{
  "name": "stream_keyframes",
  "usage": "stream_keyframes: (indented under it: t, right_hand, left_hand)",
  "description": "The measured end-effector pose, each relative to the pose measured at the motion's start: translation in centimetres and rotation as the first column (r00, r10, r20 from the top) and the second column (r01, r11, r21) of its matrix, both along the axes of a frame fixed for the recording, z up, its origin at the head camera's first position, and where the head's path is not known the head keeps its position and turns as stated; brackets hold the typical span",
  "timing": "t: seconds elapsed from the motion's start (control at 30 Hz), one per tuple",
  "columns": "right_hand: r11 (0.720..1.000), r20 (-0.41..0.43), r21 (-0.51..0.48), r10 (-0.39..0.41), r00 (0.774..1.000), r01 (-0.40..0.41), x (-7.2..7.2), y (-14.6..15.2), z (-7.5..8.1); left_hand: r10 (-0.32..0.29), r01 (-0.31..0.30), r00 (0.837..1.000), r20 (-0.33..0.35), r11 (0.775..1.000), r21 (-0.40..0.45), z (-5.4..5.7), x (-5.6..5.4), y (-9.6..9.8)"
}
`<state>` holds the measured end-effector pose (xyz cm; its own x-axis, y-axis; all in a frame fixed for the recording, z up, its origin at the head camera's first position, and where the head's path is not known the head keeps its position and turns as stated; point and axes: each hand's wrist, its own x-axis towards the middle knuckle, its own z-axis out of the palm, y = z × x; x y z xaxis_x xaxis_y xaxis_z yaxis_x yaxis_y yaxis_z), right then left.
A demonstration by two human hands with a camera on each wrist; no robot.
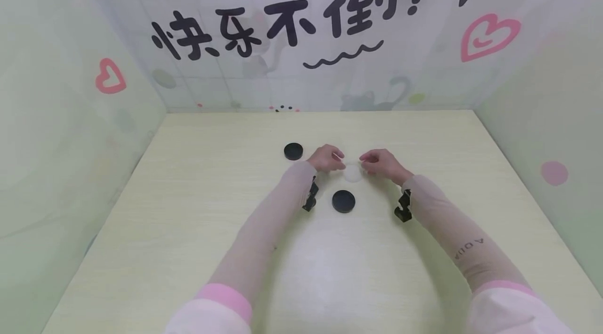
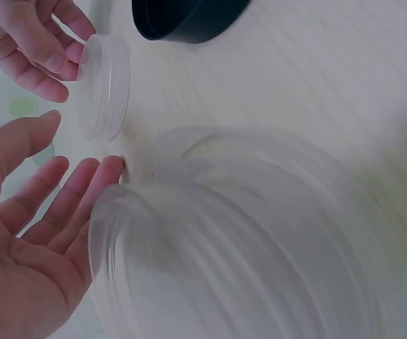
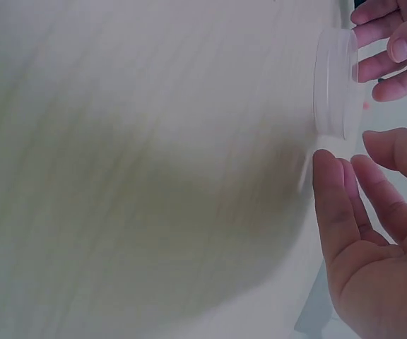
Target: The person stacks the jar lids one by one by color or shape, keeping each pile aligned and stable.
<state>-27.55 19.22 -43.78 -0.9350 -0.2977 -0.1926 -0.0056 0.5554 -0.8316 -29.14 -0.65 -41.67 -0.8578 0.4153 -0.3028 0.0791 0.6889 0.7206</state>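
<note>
A shallow clear plastic round piece (image 1: 352, 173), like a lid or low jar, lies on the table between both hands. My left hand (image 1: 326, 158) is at its left edge, fingers loosely bent and thumb apart. On the opposite side is my right hand (image 1: 380, 164), its fingertips close to the rim and its thumb raised. In the right wrist view the clear piece (image 3: 336, 83) stands between the two sets of fingertips. Neither hand grips it. A larger-looking clear ridged round plastic piece (image 2: 260, 254) fills the foreground of the left wrist view, beside the left hand.
A black round lid (image 1: 344, 201) lies on the table in front of the clear piece. Another black lid (image 1: 293, 151) is to the left of the left hand. The pale wooden table (image 1: 188, 192) is bounded by printed cloth walls (image 1: 301, 82) at the back and sides.
</note>
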Motion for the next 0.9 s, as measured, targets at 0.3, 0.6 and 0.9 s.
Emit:
stream_keyframes:
  t: [0.3,0.6,0.9]
  right_hand:
    - [0.995,0.036,0.096,-0.010,0.999,0.006,0.3,-0.5,0.2]
    - [0.995,0.055,0.095,-0.026,0.998,0.021,0.1,-0.5,0.0]
    - [0.997,0.100,0.043,-0.064,0.993,0.060,0.2,-0.6,0.1]
  left_hand:
    - [0.007,-0.007,1.000,-0.004,0.998,-0.069,-0.5,-0.3,0.5]
    - [0.024,-0.025,1.000,-0.003,0.995,-0.095,-0.5,-0.2,1.3]
    - [0.012,-0.013,1.000,-0.004,0.990,-0.143,-0.6,-0.4,1.6]
